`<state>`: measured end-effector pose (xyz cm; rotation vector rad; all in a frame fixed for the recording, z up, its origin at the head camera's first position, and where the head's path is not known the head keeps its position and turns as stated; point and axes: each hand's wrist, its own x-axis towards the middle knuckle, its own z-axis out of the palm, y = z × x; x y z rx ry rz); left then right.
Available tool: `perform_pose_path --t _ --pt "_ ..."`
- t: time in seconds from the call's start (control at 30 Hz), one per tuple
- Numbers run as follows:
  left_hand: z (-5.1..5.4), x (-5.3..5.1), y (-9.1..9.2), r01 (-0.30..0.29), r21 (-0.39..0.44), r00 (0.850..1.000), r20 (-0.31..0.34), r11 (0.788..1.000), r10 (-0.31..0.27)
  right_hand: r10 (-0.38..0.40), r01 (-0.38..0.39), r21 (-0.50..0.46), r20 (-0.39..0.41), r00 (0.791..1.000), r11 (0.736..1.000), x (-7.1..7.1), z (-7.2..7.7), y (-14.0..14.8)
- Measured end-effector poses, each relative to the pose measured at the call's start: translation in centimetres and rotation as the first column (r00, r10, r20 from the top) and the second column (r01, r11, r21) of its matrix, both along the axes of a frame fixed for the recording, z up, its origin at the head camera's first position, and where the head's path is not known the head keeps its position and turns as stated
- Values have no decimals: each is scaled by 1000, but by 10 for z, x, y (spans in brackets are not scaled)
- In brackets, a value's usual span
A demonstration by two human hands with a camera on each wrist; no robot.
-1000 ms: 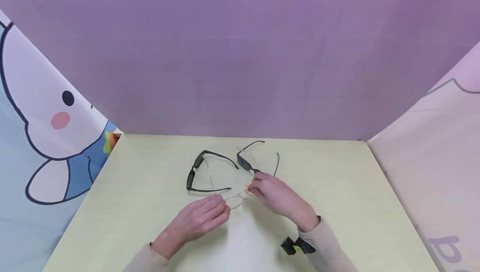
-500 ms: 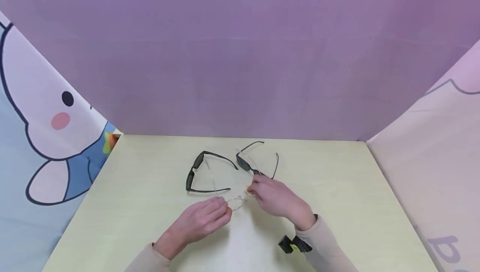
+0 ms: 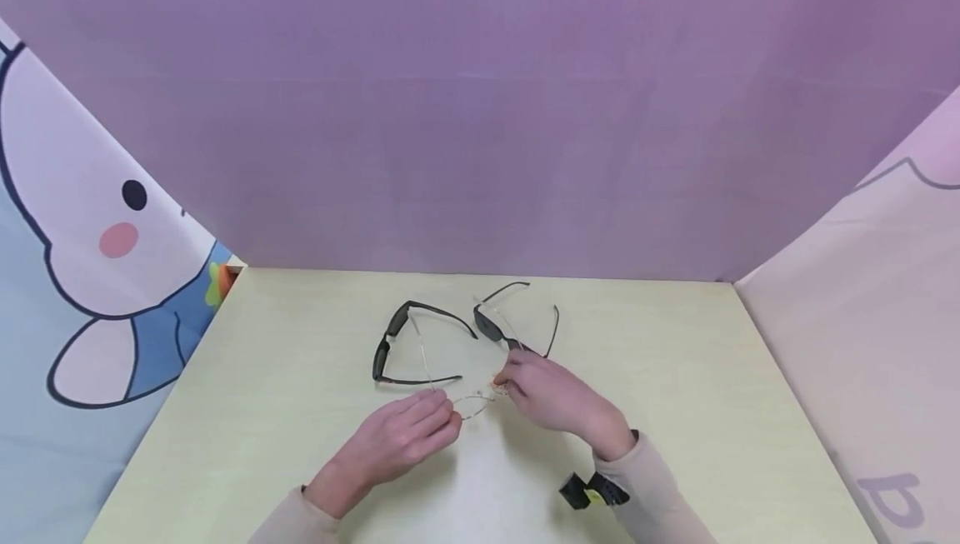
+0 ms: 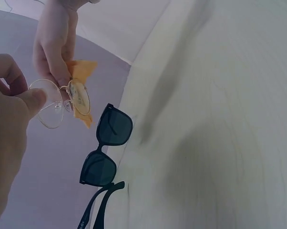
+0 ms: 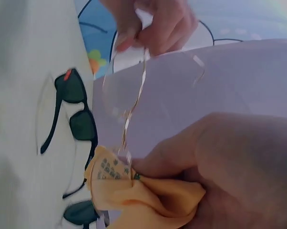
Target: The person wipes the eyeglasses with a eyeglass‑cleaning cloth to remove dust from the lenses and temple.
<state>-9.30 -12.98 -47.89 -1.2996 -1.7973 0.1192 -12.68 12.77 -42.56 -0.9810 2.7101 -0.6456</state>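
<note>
Thin gold-rimmed glasses point(image 4: 52, 127) are held up between both hands. The left hand point(image 3: 393, 437) pinches them at one rim, thumb against the lens edge in the left wrist view. An orange cloth point(image 5: 148, 200) is gripped by the right hand point(image 3: 558, 398), folded around the other lens; printed marks on the cloth show through that lens in the right wrist view. The right fingertips are partly hidden by cloth and lens. Just beyond the hands, one pair of black sunglasses point(image 3: 382, 358) lies on the left and another pair point(image 3: 489, 326) on the right, temples unfolded.
The pale tabletop point(image 3: 675, 361) holds the sunglasses. A purple backdrop point(image 3: 480, 111) rises at its back edge, with a cartoon-printed cloth point(image 3: 112, 294) on the left and a pale one point(image 3: 862, 302) on the right. A black device point(image 3: 576, 491) is strapped to the right wrist.
Both hands keep their hold on the glasses and the cloth. The right hand has shifted slightly down and to the left, and the cloth under its fingers has moved a little.
</note>
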Motion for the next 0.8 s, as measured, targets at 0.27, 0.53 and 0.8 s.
perform_pose_path --t 0.27,0.53,0.8 --pt "-2 0 2 0 28 1000 22 1000 -1 33 -34 -39 -29 999 999 5 5 3" --pt "-7 0 -1 -4 67 999 33 998 2 -13 11 -33 -73 997 999 8 6 9" --pt "-3 -1 0 3 -14 1000 5 1000 -3 -73 83 37 -213 974 996 10 -3 3"
